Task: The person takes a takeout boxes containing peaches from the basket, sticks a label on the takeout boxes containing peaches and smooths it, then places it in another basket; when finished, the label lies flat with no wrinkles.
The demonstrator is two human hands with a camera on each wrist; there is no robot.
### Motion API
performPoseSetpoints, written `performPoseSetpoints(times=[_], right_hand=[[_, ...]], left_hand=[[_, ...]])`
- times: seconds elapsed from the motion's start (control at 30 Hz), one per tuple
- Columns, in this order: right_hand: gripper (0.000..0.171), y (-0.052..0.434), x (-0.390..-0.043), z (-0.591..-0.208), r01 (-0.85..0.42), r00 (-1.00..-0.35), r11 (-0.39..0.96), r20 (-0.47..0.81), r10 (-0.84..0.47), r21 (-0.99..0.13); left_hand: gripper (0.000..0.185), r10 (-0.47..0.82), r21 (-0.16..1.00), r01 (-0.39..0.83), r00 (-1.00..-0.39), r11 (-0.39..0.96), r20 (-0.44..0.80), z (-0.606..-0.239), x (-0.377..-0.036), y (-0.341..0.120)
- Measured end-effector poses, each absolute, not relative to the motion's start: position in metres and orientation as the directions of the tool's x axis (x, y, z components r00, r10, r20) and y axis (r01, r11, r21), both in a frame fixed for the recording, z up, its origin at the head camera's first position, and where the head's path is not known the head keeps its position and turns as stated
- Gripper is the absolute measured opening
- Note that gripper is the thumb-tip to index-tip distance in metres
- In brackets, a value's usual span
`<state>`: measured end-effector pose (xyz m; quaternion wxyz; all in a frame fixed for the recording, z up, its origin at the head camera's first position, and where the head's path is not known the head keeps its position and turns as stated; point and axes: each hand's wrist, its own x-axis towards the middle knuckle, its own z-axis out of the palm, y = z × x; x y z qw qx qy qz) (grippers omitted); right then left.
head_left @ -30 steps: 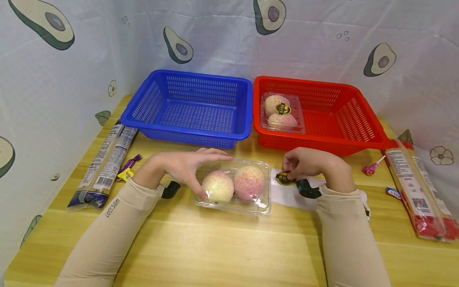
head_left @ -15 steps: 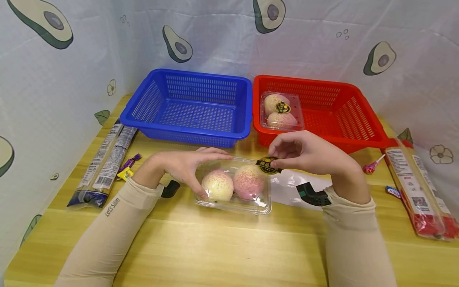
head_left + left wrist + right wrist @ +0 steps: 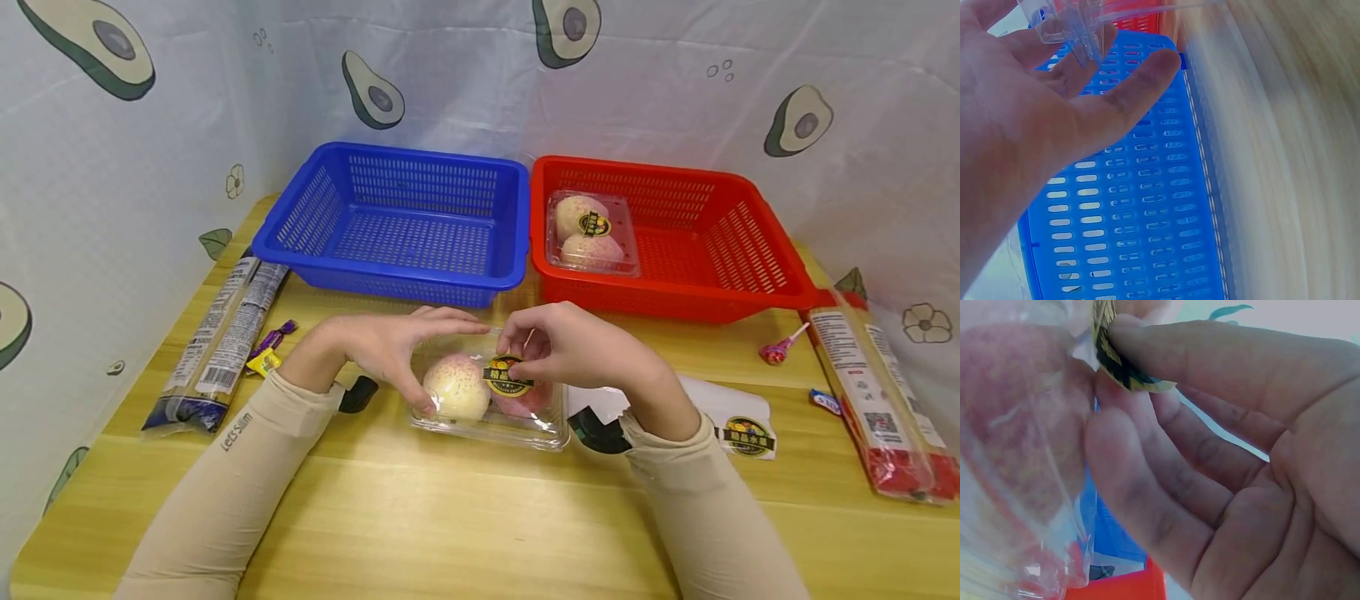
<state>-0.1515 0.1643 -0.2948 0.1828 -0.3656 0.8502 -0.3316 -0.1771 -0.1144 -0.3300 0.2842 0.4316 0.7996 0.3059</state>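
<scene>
A clear clamshell box (image 3: 486, 392) with two pink peaches sits on the wooden table (image 3: 450, 517). My left hand (image 3: 397, 350) grips the box's left end, thumb on the near side; its corner (image 3: 1066, 28) shows by the fingers in the left wrist view. Over the lid, my right hand (image 3: 555, 346) pinches a round black-and-gold sticker (image 3: 507, 376), seen close up as a sticker (image 3: 1116, 353) between fingertips beside the clear box (image 3: 1016, 437). A white backing sheet (image 3: 731, 408) with one more sticker (image 3: 747, 437) lies to the right.
Behind stand a blue basket (image 3: 397, 221) and a red basket (image 3: 675, 237) holding another stickered peach box (image 3: 592, 233). Long noodle packs lie at the left (image 3: 217, 333) and the right (image 3: 877, 392). Wrapped candies (image 3: 266, 350) and a lollipop (image 3: 776, 350) lie nearby.
My right hand lifted a sticker off the backing sheet and carried it left, down onto the clamshell lid. The left hand kept its hold on the box.
</scene>
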Motion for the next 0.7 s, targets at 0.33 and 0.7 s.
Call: performPoseSetpoints(times=[0.33,0.7], right_hand=[[0.010,0.148,-0.138,-0.293,-0.578,-0.732,0.663,-0.056,-0.679,-0.475],[0.017,0.182,-0.161,-0.295,-0.508,-0.707,0.617,-0.118,-0.697,-0.601]], left_hand=[[0.110,0.865,0.733,0.517,-0.460,0.442,-0.197,-0.329,-0.178,-0.114],[0.111,0.866,0.724,0.529,-0.461,0.442,-0.193,-0.329,-0.177,-0.114]])
